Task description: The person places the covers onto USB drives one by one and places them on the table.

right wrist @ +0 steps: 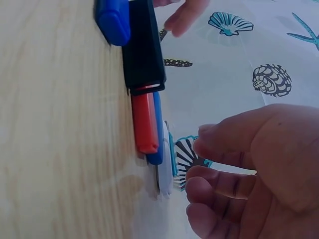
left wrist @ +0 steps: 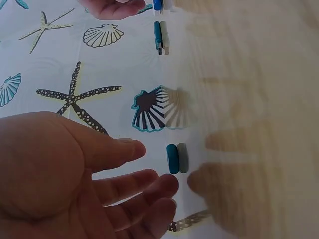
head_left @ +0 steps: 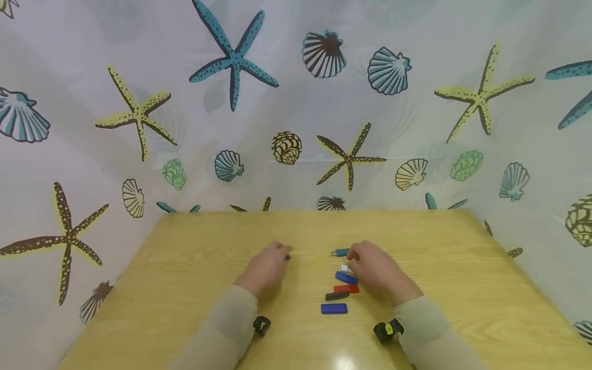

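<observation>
My left hand is low over the table, its thumb and fingers apart with nothing between them. Just beyond its fingertips a small teal cap lies on the wood. On the other side my right hand hovers beside a row of USB sticks, fingers loosely bent and a gap at the thumb. Nearest to it are a teal USB stick, its metal plug pointing left, and a white USB stick, partly hidden by the hand.
Nearer the body lie a blue stick, a red stick, a black stick and a darker blue stick. A patterned curtain encloses the wooden table at the back and sides.
</observation>
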Demonstrator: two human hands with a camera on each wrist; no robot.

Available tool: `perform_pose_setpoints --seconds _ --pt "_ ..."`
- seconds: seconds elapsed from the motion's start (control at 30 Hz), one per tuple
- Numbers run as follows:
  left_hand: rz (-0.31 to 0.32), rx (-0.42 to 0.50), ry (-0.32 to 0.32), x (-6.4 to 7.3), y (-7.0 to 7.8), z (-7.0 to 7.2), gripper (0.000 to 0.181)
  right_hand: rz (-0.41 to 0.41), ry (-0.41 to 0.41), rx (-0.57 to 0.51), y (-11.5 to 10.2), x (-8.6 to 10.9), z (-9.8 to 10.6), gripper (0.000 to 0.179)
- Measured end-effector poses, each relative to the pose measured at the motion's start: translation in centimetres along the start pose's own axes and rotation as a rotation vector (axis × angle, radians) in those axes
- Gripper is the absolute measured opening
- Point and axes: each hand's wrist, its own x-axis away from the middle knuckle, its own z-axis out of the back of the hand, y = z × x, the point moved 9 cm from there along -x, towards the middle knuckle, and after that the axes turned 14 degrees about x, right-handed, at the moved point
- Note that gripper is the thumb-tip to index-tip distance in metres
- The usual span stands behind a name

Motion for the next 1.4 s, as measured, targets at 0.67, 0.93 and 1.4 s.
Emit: perform_pose_setpoints --seconds 0.67,0.93,1.4 --pt "0.028 0.057 -0.025 -0.3 -1.2 -1.0 0.016 0.027 -0.004 -0.009 -0.5 -0.1 0.1 0.015" --pt "0.081 0.037 -0.051 -0.3 -1.2 -1.4 0.006 0.045 0.023 -0.003 -0.7 -0.3 0.1 0.016" --pt "0.059 0.219 -0.003 -0.2 -0.1 -0.4 0.017 0.111 0.108 -0.018 -1.2 -0.4 -0.3 0.032"
